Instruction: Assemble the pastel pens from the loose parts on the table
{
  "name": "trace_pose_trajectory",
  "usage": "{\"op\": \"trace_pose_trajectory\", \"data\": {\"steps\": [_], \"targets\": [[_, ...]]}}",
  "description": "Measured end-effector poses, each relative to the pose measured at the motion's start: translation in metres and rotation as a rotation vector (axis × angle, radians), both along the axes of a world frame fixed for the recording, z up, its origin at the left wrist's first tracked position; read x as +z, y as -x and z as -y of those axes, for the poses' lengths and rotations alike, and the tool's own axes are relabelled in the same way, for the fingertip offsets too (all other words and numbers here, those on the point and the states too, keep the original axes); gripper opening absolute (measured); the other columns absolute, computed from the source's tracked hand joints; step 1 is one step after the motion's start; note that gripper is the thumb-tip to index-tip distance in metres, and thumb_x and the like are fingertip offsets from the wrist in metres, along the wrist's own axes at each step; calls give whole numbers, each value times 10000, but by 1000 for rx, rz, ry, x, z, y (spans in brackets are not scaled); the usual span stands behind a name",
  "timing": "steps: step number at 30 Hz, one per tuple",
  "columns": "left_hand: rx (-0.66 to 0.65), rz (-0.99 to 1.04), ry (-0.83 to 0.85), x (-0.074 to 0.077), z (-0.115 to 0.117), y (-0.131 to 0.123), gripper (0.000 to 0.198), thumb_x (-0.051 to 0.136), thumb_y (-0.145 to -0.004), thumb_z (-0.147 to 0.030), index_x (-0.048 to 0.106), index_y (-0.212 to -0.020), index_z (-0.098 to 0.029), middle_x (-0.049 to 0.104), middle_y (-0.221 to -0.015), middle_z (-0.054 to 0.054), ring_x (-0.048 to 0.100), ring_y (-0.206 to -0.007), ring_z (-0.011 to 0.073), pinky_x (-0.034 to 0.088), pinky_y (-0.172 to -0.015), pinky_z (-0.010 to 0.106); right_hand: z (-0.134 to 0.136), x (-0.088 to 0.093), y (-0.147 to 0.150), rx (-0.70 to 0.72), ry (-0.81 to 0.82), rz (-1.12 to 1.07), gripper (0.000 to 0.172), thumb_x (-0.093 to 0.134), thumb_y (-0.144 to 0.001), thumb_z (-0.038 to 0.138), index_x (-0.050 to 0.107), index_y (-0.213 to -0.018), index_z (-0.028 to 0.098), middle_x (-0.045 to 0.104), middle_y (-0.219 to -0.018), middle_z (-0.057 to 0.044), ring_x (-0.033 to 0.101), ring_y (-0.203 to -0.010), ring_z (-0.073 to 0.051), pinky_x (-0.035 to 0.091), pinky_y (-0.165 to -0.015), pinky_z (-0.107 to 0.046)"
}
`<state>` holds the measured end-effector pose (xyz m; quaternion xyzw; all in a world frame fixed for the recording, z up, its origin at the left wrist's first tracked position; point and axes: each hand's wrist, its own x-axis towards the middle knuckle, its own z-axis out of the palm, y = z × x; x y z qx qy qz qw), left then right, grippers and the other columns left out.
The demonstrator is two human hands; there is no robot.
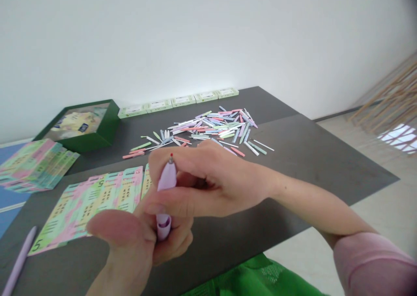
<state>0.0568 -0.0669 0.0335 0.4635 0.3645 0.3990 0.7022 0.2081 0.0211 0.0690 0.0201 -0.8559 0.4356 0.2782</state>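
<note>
Above the near side of the table (325, 157), the left hand (143, 235) curls its fingers around a purple pen (167, 177), thumb apart; the right hand (224, 181) pinches it between thumb and forefinger. On the table's far side lie many loose pen pieces (216, 123).
</note>
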Motion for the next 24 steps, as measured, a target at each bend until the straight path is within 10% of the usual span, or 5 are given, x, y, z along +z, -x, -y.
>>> {"op": "trace_pose_trajectory", "data": {"steps": [4, 13, 24], "targets": [[-185, 153, 75, -15, 3, 6, 773, 419, -603, -925, 278, -424, -187, 241, -390, -56, 185, -309, 35, 172, -323, 212, 10, -14, -2, -100, 109, -10, 155, 488, -951, 227, 439, -816, 167, 339, -627, 92, 352, -569, -14, 304, -526, -116], [-46, 170, 270, -28, 11, -12, 738, 439, -598, -914, 327, -494, -193, 142, -360, -105, 101, -295, 7, 55, -307, 157, 17, -36, -6, -116, 246, 97, 268, 516, -928, 342, 390, -753, 183, 356, -575, 99, 335, -518, -24, 274, -496, -141], [384, 238, -152, -31, -3, -33, 597, 525, -850, -635, 406, -475, -187, 235, -331, -84, 107, -253, 38, 77, -255, 162, 16, -17, 2, -429, -65, 227, 259, 413, -988, 435, 410, -882, 199, 379, -625, 69, 320, -529, -73, 225, -533, -231]]}}
